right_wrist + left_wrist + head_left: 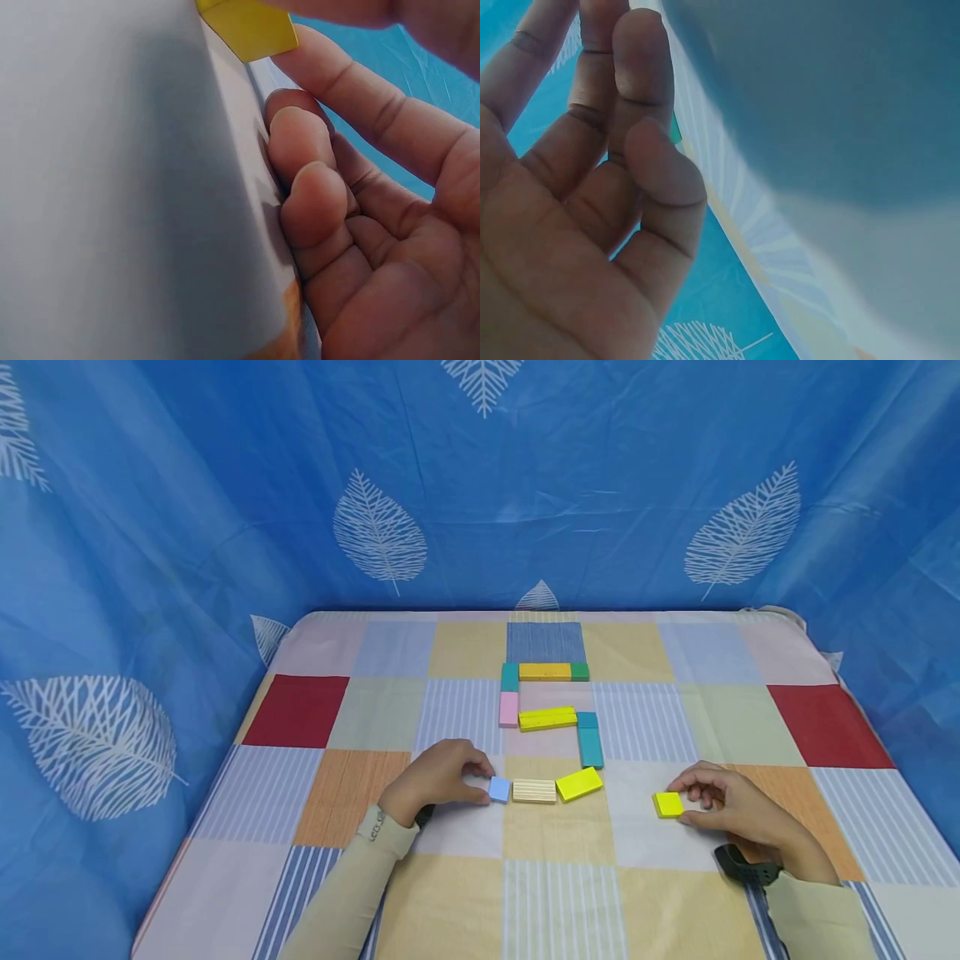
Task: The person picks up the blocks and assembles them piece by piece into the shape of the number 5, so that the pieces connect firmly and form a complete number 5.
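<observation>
In the head view my left hand (444,777) is beside a small blue block (499,789), thumb and index fingertips at its left edge. The left wrist view shows my left hand (577,225) with loosely bent fingers and no block visible between them. My right hand (738,810) pinches a yellow block (667,805) between thumb and index finger, off to the right; the right wrist view shows this yellow block (251,30) at the fingertips. Right of the blue block lie a striped wooden block (534,791) and a tilted yellow block (579,784).
Farther back, the winding row holds teal blocks (590,747), a yellow pair (547,718), a pink block (508,709), an orange-yellow block (545,672) and a green one (580,672). A patchwork cloth (558,893) covers the table; blue leaf-patterned curtains (570,510) surround it.
</observation>
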### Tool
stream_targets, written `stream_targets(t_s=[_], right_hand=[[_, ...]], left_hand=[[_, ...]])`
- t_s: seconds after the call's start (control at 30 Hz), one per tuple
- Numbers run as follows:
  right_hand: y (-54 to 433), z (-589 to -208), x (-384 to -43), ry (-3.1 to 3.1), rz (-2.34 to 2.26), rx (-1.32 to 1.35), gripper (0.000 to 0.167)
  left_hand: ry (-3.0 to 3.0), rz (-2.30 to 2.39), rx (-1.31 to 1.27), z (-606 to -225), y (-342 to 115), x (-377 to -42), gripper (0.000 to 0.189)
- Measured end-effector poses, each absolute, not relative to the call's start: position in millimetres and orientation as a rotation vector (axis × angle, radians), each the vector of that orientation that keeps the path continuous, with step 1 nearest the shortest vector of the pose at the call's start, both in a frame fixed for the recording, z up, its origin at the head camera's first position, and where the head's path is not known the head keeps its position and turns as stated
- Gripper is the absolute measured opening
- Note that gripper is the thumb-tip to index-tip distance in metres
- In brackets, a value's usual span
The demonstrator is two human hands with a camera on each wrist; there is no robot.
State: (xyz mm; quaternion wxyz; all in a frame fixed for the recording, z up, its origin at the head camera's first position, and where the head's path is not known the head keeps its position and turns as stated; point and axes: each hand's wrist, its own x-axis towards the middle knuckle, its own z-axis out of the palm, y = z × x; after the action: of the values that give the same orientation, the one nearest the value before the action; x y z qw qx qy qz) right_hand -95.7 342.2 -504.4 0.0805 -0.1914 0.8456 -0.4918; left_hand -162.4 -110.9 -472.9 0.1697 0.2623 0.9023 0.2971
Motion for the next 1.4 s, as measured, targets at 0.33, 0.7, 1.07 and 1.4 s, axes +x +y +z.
stream_targets(t_s=[0.33,0.7,1.07,1.4], right_hand=[[343.2,-505.8,-97.3,2.570,-1.405,-0.593,0.031],[341.4,-502.2,-96.7,2.545,-1.402,-0.525,0.029],[334.4,-491.9,-97.3,2.545,-1.386,-0.370,0.033],[324.8,-487.5,-106.0,2.599,-1.327,-0.432,0.031]], left_hand=[[2.565,0.841,0.767,-472.2,-108.9,-164.3,0.027],[2.546,0.858,0.797,-471.6,-110.5,-166.2,0.027],[2.505,0.892,0.813,-476.1,-112.9,-169.3,0.026],[2.453,0.924,0.803,-477.4,-114.8,-172.2,0.026]])
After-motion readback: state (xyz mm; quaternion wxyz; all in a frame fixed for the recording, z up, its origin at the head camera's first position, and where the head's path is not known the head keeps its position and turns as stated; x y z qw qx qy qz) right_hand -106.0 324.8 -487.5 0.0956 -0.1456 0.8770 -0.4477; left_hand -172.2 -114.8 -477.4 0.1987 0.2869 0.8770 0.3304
